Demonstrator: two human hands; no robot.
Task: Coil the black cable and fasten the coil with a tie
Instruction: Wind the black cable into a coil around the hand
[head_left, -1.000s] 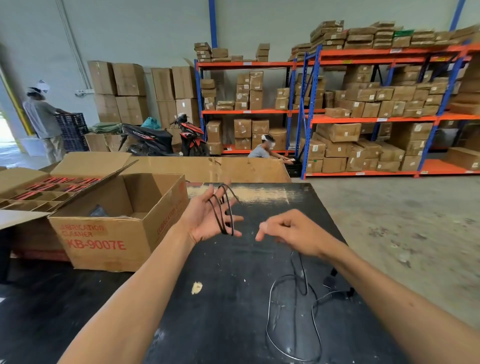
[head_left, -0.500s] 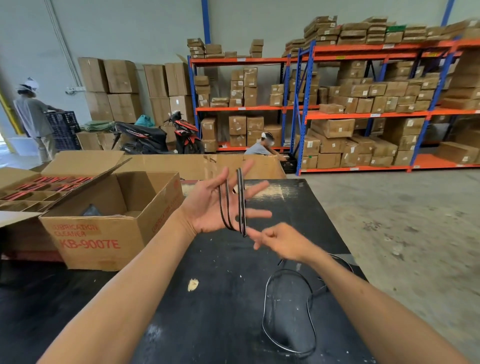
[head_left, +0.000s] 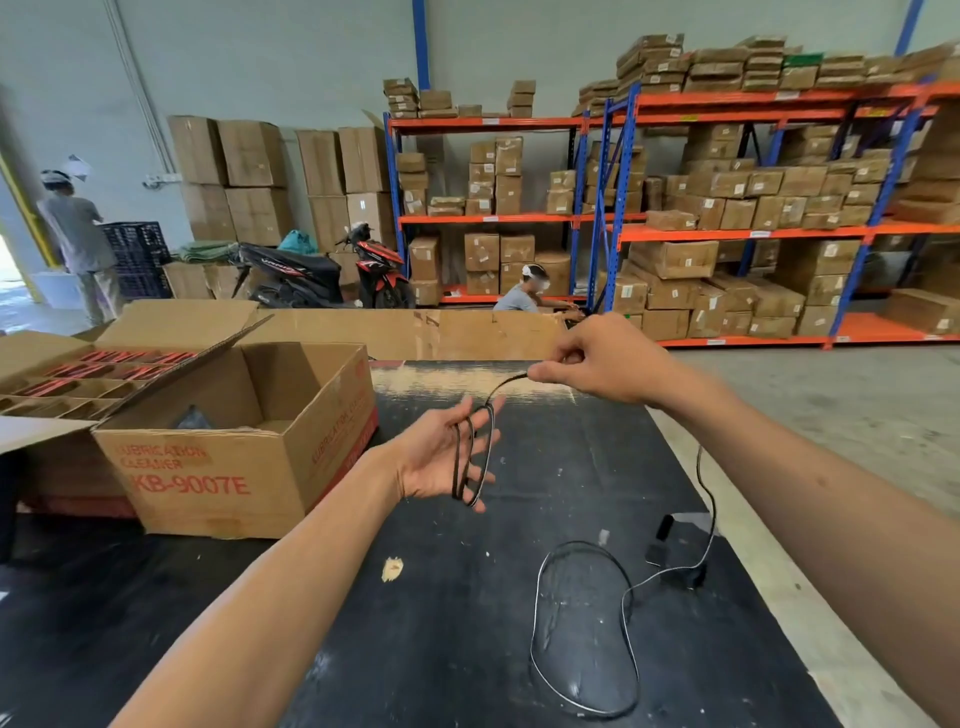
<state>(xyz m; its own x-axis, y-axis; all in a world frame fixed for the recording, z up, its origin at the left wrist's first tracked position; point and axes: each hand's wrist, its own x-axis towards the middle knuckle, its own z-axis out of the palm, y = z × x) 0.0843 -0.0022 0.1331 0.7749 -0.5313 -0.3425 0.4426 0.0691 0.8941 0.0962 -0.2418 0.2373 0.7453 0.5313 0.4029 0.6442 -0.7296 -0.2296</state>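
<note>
My left hand (head_left: 441, 457) is held palm up over the black table (head_left: 363, 649), fingers spread, with a few loops of the black cable (head_left: 480, 457) wound around it. My right hand (head_left: 602, 364) is raised beyond it to the right and pinches the cable's running length between thumb and fingers. From there the cable drops behind my right forearm and lies in a loose loop (head_left: 582, 634) on the table. Its black plug (head_left: 665, 540) rests on the table near the right edge. No tie is visible.
An open cardboard box (head_left: 234, 457) marked KB-9007E stands on the table to the left, with another open box of red items (head_left: 78, 374) behind it. A flat cardboard sheet (head_left: 415, 332) lies beyond the table. Shelving racks, a motorbike and two people are further back.
My right hand has risen from just below my left palm up and to the right, drawing the cable taut. My left hand has lowered and tilted flatter, loops still around it.
</note>
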